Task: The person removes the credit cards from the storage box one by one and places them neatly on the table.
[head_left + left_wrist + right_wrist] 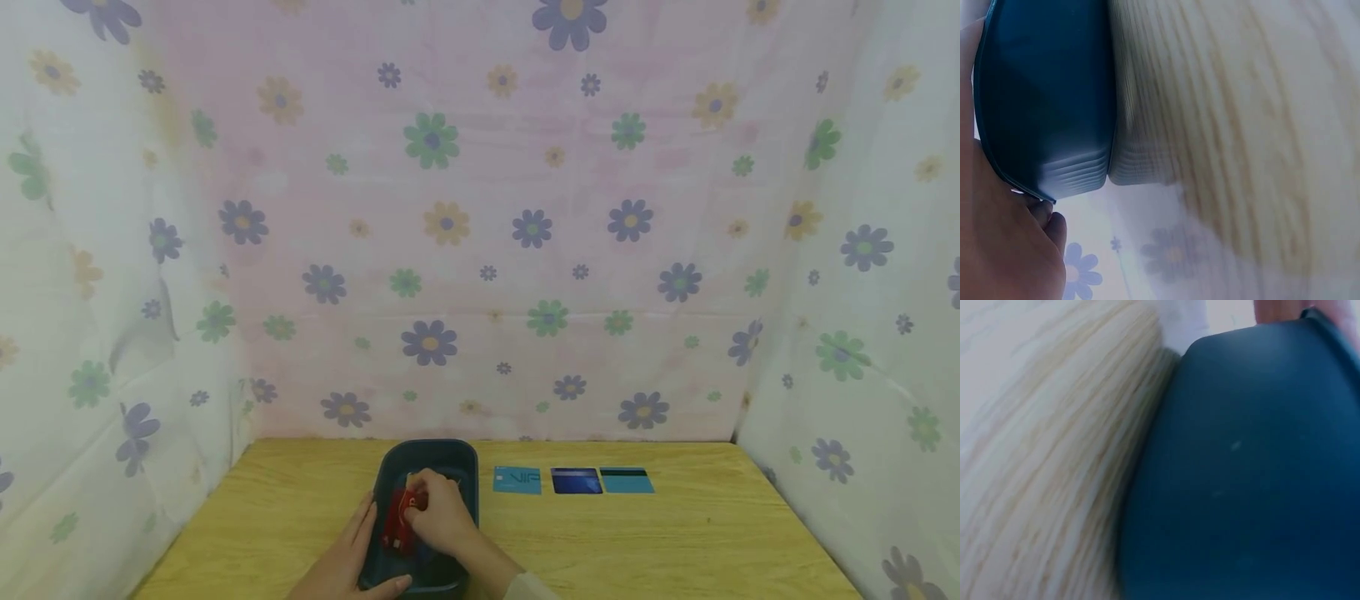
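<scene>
A deep dark teal bin [468, 467] stands on the near left part of the table. Inside lies a red card [397, 525] with a small pale square near its lower end. My right hand [442, 512] reaches into the bin and pinches the upper part of the red card between thumb and fingers. My left hand [348, 546] rests against the bin's left side, fingers straight along the outer wall and thumb at the near rim. In the left wrist view, the left hand's fingertips [1054, 231] lie beside the bin wall.
Right of the bin, a light blue card [517, 481] marked VIP, a dark blue card [576, 481] and a blue card with a black stripe [628, 482] lie in a row on the wooden table [637, 542]. Flowered cloth [480, 292] encloses the back and sides.
</scene>
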`<move>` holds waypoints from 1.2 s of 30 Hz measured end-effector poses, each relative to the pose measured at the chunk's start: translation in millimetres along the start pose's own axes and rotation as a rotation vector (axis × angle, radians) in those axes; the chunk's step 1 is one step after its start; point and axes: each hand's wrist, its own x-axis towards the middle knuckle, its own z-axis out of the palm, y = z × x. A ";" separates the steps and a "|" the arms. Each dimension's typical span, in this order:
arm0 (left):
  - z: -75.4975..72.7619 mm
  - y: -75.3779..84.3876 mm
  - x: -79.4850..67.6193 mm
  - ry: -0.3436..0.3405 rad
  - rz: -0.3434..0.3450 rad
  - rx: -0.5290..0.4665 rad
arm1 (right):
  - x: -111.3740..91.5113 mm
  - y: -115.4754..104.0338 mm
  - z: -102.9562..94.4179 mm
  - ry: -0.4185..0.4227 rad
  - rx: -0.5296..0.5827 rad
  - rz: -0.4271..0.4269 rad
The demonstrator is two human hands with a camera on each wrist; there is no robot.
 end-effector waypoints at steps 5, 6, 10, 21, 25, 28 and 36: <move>-0.7 1.3 0.4 0.011 0.005 0.014 | -3.5 -8.7 -6.9 0.019 0.095 0.025; -0.5 1.0 0.5 0.015 0.012 0.020 | -4.7 -10.5 -9.2 0.019 0.095 0.027; 0.2 0.5 1.7 0.026 0.021 0.028 | -10.3 -16.8 -22.5 0.011 0.073 0.025; -3.8 4.1 1.0 0.025 -0.003 0.039 | -26.5 -12.7 -61.1 0.019 0.100 0.049; -3.2 4.5 1.5 0.026 -0.016 0.048 | -32.8 -6.5 -70.6 0.018 0.109 0.057; -2.3 4.1 0.8 0.024 -0.021 0.054 | -37.4 -1.4 -76.8 0.016 0.116 0.054; 0.3 4.8 -0.2 0.018 -0.038 0.050 | -48.8 8.6 -91.3 0.002 0.235 0.072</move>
